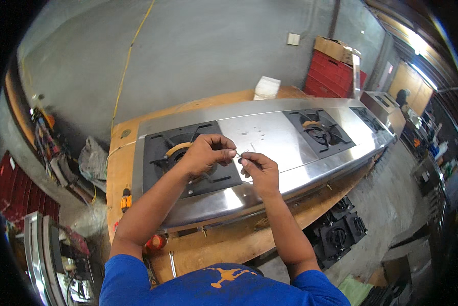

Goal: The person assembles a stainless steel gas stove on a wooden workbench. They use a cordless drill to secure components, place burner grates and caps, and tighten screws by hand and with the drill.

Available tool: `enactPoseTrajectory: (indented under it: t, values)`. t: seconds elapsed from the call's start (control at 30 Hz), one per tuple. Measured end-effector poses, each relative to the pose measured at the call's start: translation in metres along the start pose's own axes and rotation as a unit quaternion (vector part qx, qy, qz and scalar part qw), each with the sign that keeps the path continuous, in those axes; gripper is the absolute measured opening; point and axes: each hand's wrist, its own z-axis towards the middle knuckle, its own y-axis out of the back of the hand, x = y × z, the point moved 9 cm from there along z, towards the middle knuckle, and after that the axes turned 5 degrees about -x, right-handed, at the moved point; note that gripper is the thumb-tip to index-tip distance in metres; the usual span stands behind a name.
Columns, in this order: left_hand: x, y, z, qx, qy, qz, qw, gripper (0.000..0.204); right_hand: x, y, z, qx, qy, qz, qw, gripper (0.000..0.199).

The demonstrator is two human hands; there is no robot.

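Above the stainless-steel gas range [285,148]: the left hand [206,153] and the right hand [262,172] meet, fingertips nearly touching.
Small thin piece [239,155]: between the two sets of fingertips, over the panel beside the left burner plate [155,145]; too small to tell its exact kind.
Left grip: thumb and forefinger pinched on one end of the piece, the other fingers curled in.
Right grip: thumb and forefinger appear pinched at the other end, just below and to the right of the left.
Range panel: a scatter of small loose parts [259,133] lies between the left plate and the right burner plate [315,132], just beyond the hands.
Wooden surface: an open-end wrench [172,264] lies near its front edge; an orange-and-black tool [126,200] lies to the left of the range.
Step in hand: judging by the paired pinch, fine two-handed fingertip handling of the piece.
Next move: probably calls for one pinch to stay steady while the other makes small adjustments, without dropping the piece.
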Motion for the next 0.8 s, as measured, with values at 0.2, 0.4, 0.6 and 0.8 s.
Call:
enactPoseTrajectory:
  t: [0.2,0.4,0.6,0.8]
  values:
    - [-0.004,0.022,-0.047,-0.019,-0.002,-0.094,0.995,0.022,0.035,-0.044,-0.019,0.094,0.013,-0.001,0.996,0.016]
    - [0.016,0.02,-0.064,0.039,0.038,-0.297,0.953,0.019,0.082,-0.066,-0.03,0.151,0.195,-0.178,0.953,0.012]
    - [0.016,0.018,-0.078,-0.043,-0.015,-0.2,0.979,0.022,0.101,-0.071,-0.044,0.161,0.231,-0.256,0.925,0.013]
    - [-0.001,0.014,-0.089,-0.055,-0.051,-0.087,0.993,0.028,0.083,-0.076,-0.047,0.214,0.09,-0.174,0.957,0.022]
